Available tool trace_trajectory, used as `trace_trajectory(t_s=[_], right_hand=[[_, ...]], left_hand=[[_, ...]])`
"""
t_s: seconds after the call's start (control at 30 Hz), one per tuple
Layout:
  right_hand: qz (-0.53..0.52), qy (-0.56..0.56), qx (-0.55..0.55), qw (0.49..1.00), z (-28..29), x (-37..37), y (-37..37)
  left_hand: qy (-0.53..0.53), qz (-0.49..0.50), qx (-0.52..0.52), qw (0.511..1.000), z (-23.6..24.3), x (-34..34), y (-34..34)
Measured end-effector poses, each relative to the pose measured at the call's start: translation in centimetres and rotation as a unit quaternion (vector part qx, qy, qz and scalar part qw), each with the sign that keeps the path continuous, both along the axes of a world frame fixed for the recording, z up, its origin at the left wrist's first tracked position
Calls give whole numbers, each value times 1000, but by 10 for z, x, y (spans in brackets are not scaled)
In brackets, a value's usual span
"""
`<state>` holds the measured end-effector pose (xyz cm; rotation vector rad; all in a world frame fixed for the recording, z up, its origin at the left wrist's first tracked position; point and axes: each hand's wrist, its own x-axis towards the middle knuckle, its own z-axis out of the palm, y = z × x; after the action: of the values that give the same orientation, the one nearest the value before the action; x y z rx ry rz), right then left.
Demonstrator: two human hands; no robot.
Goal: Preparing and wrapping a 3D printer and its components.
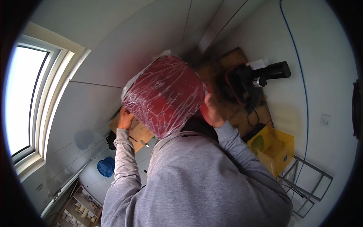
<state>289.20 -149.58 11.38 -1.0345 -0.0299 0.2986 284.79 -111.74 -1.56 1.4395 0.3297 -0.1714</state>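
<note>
A broad red panel with rounded corners [166,94] is tilted up in front of me, wrapped in wrinkled clear plastic film. My left hand [125,118] grips its lower left edge, the fingers partly hidden by the wrap. At its right edge, my right hand [214,111] is closed round the side, with the fingertips out of sight behind it. Another bit of red shows beside the right hand, and I cannot tell whether it belongs to the same piece. Behind the panel, most of the wooden tabletop [230,113] is hidden.
A black machine with a cylindrical part [275,70] stands on the table at the right. Nearer me on that side are a yellow bin [283,151] and a grey metal frame [314,181]. A blue basket [106,166] and shelves of spools [79,210] lie to the left.
</note>
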Motion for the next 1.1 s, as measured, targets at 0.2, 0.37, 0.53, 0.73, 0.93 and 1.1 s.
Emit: trace_trajectory(t_s=[0.2, 0.37, 0.53, 0.73, 0.93, 1.1], right_hand=[[109, 100, -39, 988, -18, -10, 29], [211, 84, -96, 969, -30, -13, 42], [262, 100, -87, 956, -71, -24, 56], [290, 24, -130, 948, -102, -24, 70], [307, 2, -159, 938, -119, -26, 81], [311, 15, -146, 939, -125, -33, 83]], left_hand=[[80, 7, 30, 996, -43, -54, 61], [117, 7, 8, 993, -83, -96, 79], [133, -8, 24, 991, -107, -133, 87], [147, -23, 135, 980, -154, -164, 116], [178, 45, -4, 983, -192, -173, 147], [151, -3, 113, 982, -206, -167, 158]])
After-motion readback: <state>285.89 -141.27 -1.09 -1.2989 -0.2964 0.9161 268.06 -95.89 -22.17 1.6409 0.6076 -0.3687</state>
